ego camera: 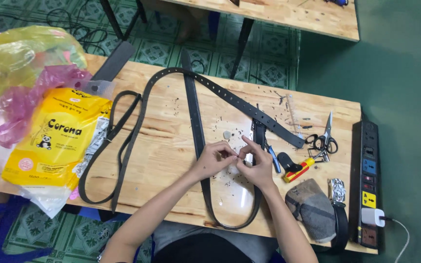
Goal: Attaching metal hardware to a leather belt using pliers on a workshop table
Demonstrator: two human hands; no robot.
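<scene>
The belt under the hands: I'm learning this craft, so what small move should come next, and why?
Probably lower the pinched piece onto the belt. Both hands, left hand and right hand, meet fingertip to fingertip just above the strap; what they pinch is too small to identify. The scissors lie off to the right, untouched.

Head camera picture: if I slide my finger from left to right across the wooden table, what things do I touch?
Yellow packet → left hand → right hand → scissors → black power strip.

A dark belt (pixel 197 127) lies looped across the wooden table, its bend at the near edge. Punched holes dot one strap.
</scene>
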